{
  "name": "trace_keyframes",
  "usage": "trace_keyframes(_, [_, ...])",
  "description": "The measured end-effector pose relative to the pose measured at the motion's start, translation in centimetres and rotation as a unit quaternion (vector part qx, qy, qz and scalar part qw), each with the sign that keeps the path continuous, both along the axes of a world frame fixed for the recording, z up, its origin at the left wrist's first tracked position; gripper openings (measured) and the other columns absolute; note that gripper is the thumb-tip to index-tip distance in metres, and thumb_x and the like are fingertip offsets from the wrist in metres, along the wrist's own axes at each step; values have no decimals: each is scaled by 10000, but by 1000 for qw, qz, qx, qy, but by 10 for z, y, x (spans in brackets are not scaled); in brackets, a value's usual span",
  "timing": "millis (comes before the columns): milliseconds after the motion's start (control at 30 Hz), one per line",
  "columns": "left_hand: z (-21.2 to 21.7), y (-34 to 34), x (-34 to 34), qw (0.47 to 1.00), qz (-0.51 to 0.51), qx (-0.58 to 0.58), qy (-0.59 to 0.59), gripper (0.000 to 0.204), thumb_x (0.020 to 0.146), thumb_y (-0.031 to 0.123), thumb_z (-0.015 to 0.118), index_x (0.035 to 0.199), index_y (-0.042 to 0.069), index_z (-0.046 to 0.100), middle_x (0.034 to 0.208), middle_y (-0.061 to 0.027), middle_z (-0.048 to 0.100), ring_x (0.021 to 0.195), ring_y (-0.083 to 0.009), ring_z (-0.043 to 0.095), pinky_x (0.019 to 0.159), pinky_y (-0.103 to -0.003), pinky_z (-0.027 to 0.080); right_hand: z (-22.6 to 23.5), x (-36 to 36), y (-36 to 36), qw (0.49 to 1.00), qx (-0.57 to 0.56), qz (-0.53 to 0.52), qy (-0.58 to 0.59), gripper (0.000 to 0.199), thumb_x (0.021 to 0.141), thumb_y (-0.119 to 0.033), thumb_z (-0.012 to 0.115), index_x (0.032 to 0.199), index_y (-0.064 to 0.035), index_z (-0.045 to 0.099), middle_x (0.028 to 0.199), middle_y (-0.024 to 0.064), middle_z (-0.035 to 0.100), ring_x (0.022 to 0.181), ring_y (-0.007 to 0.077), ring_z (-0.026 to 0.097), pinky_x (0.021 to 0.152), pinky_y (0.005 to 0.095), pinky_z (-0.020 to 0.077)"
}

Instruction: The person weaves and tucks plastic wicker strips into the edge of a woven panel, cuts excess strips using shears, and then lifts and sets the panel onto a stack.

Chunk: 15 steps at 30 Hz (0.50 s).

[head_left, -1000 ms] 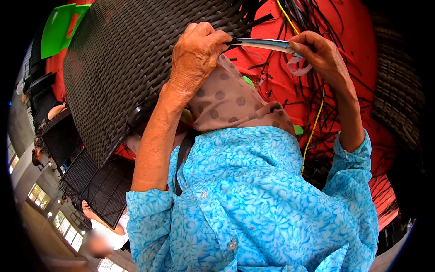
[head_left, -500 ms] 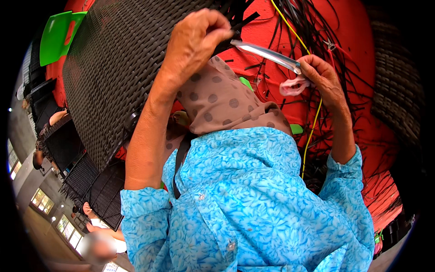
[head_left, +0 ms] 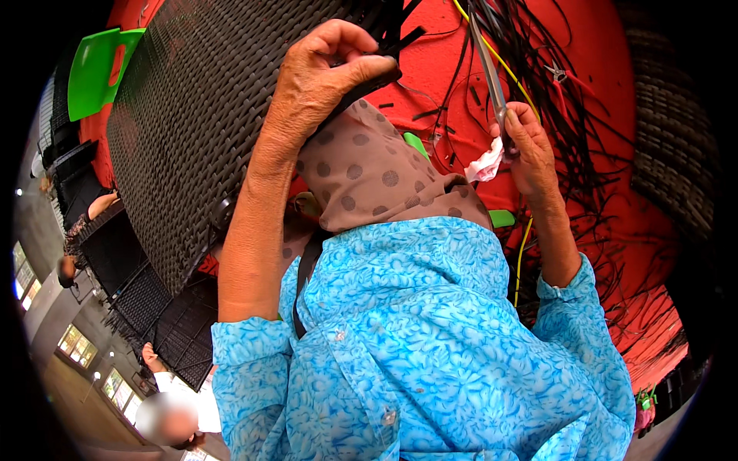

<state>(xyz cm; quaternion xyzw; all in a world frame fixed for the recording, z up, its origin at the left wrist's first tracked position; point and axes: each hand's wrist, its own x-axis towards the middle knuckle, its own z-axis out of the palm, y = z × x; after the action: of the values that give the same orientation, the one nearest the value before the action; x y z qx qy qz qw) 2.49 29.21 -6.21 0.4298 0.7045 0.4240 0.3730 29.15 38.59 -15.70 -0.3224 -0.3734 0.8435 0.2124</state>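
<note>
A large dark brown woven wicker panel (head_left: 207,100) leans across my left side and lap. My left hand (head_left: 319,81) is at its upper right edge, fingers curled and thumb stretched along the rim. Something dark lies at the thumb tip; what is pinched there, if anything, is too small to make out. Loose black strip ends (head_left: 411,37) stick out beside it. My right hand (head_left: 530,150) grips a pair of long-bladed metal scissors (head_left: 489,73), blades pointing up and away. Whitish-pink cloth (head_left: 486,161) hangs at their handle.
Black strips (head_left: 538,61) lie tangled on the red covering (head_left: 615,154), with a yellow cord (head_left: 523,92) among them. Red-handled cutters (head_left: 559,74) rest at the right. A green chair (head_left: 92,73) stands far left; other people (head_left: 173,419) are at the lower left.
My right hand has drawn the scissors away from my left hand and turned the blades upward. My left thumb has come down along the panel's edge.
</note>
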Motion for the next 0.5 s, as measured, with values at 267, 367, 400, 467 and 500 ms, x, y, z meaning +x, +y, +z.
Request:
trace_keyframes(267, [-6, 11, 12, 979, -21, 32, 200, 230, 756, 199, 718, 976, 132, 696, 622, 16, 555, 587, -89, 481, 563, -274, 388, -6, -3, -13, 999, -41, -10, 26, 154, 951, -233, 486, 999, -87, 473, 704, -6, 538, 539, 39, 445, 482, 162, 341])
trace_keyframes(367, [-6, 13, 20, 899, -109, 49, 422, 273, 730, 202, 732, 990, 154, 669, 675, 24, 529, 635, -139, 487, 647, -292, 370, -4, -2, -14, 998, -50, -8, 24, 149, 947, -228, 499, 996, -88, 478, 702, -9, 534, 545, 33, 453, 476, 157, 347])
trace_keyframes(400, [-7, 14, 22, 897, -111, 52, 425, 273, 730, 202, 732, 990, 154, 669, 675, 24, 529, 635, -139, 487, 647, -292, 370, -3, -2, -14, 1000, -21, 0, 9, 148, 946, -225, 505, 993, -87, 481, 703, -11, 533, 549, 30, 456, 475, 155, 351])
trace_keyframes(467, [-10, 14, 25, 913, -59, 48, 402, 279, 726, 219, 736, 985, 152, 655, 688, 24, 547, 632, -140, 497, 628, -295, 364, -1, -1, -12, 999, 19, 6, -30, 146, 940, -212, 527, 990, -80, 491, 702, -23, 524, 559, 21, 452, 484, 152, 359])
trace_keyframes(500, [-12, 15, 26, 914, -60, 47, 399, 279, 726, 219, 736, 985, 152, 655, 688, 24, 547, 632, -140, 497, 628, -295, 364, 1, 0, -11, 999, 20, 8, -34, 146, 940, -212, 527, 990, -80, 491, 702, -23, 524, 559, 21, 452, 484, 152, 359])
